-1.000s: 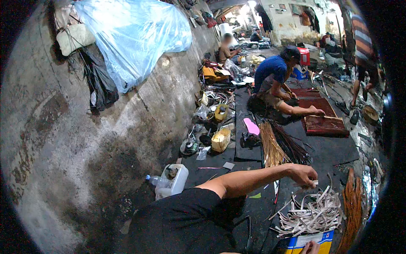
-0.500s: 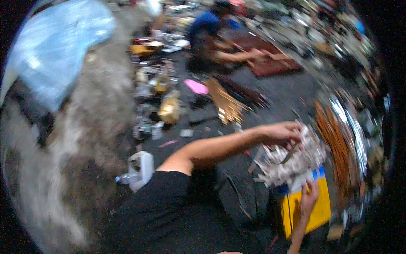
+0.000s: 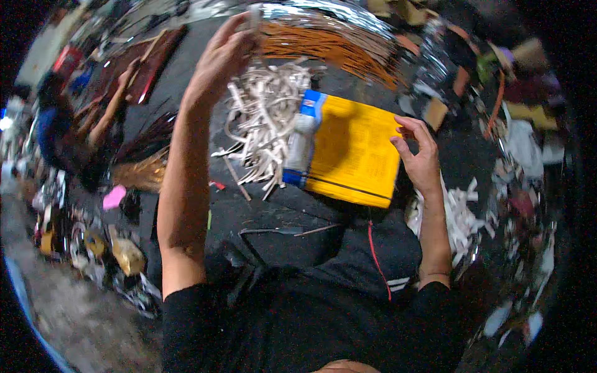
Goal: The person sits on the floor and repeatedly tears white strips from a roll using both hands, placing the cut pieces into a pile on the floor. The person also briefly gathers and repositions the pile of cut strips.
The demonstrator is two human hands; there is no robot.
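My left hand [image 3: 233, 55] is raised at the far side, past a tangled pile of off-white strips [image 3: 264, 118]. Its fingers are closed and blurred, with a pale strip [image 3: 255, 17] showing at their tips. A yellow box-shaped piece [image 3: 354, 149] with a blue and white end lies tilted just right of the pile. At its right edge is my right hand [image 3: 421, 155], thumb and fingers apart and curved. Whether the fingertips touch the yellow piece I cannot tell. A second heap of white strips [image 3: 457, 214] lies beside my right forearm, partly hidden by it.
Long orange-brown strips [image 3: 329, 50] lie across the far side. At the left a co-worker [image 3: 59, 124] reaches over a dark red sheet [image 3: 158, 65]. A pink piece [image 3: 114, 197] and assorted scraps lie at left; dark plastic [image 3: 429, 65] and more scraps at right.
The view has swung to the right, so the co-worker now appears at the left. My left hand has moved from over the pile to beyond it; my right hand has shifted to the yellow piece's right edge.
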